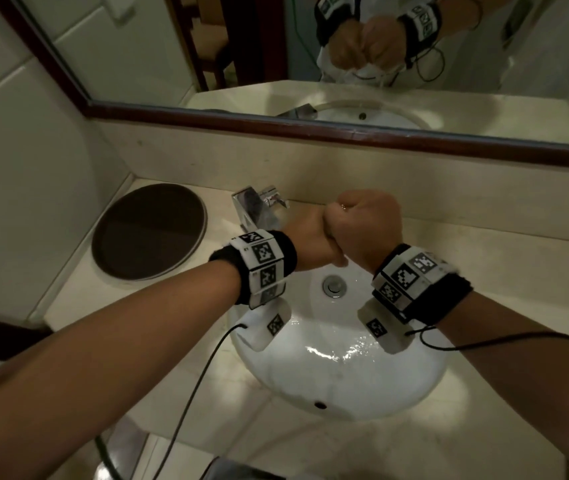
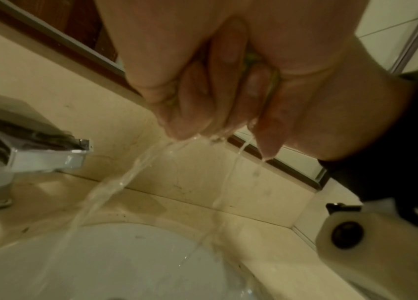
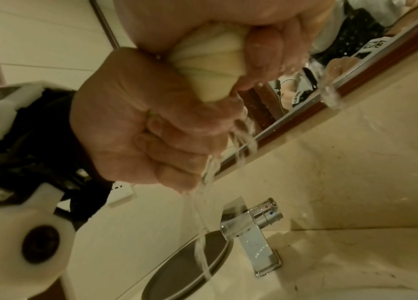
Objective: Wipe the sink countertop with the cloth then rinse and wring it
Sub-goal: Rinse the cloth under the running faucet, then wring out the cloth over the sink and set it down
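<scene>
Now 2 fists, left hand (image 1: pixel 310 242) and right hand (image 1: pixel 362 230), around dripping cloth (image 3: pixel 210 67)

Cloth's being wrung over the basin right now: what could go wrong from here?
1. The cloth is balled between the left hand and right hand, held near the back of the sink; runoff could splash onto the countertop.
2. Wet fists may slip on it.
3. The wrist cable hangs by the wet basin.
</scene>
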A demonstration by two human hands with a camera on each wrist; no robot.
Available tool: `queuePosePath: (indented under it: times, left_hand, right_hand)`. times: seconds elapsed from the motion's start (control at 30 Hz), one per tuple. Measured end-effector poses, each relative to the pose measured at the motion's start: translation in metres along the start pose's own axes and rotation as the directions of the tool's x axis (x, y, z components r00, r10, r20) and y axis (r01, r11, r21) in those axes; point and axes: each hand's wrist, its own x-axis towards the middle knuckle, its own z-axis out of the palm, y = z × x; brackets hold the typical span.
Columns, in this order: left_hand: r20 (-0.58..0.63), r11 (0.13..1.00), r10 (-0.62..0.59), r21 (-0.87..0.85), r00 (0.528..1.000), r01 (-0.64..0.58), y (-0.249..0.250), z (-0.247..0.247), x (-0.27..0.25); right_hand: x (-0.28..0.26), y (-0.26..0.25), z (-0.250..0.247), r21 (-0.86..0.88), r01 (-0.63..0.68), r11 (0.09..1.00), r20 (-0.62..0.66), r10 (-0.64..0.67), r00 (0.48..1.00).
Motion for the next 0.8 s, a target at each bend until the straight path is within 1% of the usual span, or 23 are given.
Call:
queuePosePath:
  times: [0.13, 0.27, 0.4, 0.5, 0.57, 0.67, 0.73, 0.8]
  left_hand:
    - [0.073, 0.998, -0.059, -0.023, 0.996, 0.061, -0.002, 0.005, -0.005]
    - [0.17, 0.989, -0.141, -0.021, 0.975, 0.147, 0.002, 0.006, -0.012]
    - [0.292, 0.96, -0.205, -0.126, 0.934, 0.25, -0.004, 0.009, -0.017]
    - [0.353, 0.916, -0.234, -0.231, 0.906, 0.327, -0.012, 0.019, -0.024]
    - [0.361, 0.895, -0.235, -0.283, 0.902, 0.346, -0.021, 0.028, -0.026]
    - [0.33, 0.899, -0.254, -0.266, 0.909, 0.348, -0.03, 0.041, -0.024]
    - [0.273, 0.919, -0.268, -0.216, 0.924, 0.331, -0.03, 0.046, -0.022]
    - [0.2, 0.958, -0.238, -0.115, 0.95, 0.264, -0.029, 0.047, -0.021]
  right_hand:
    - [-0.007, 0.006, -0.001, -0.007, 0.09, 0.996, 0.047, -0.09, 0.995]
    - [-0.012, 0.011, -0.004, 0.056, 0.175, 0.983, 0.097, -0.18, 0.979]
    - [-0.018, 0.012, -0.005, 0.074, 0.218, 0.973, 0.123, -0.226, 0.966]
    - [-0.025, 0.015, -0.004, 0.064, 0.302, 0.951, 0.156, -0.309, 0.938]
    - [-0.03, 0.02, -0.001, 0.047, 0.333, 0.942, 0.189, -0.336, 0.923]
    - [-0.036, 0.032, 0.004, 0.039, 0.312, 0.949, 0.223, -0.312, 0.923]
    - [-0.039, 0.038, 0.007, -0.002, 0.273, 0.962, 0.251, -0.263, 0.932]
    - [-0.041, 0.04, 0.01, -0.061, 0.2, 0.978, 0.274, -0.176, 0.946]
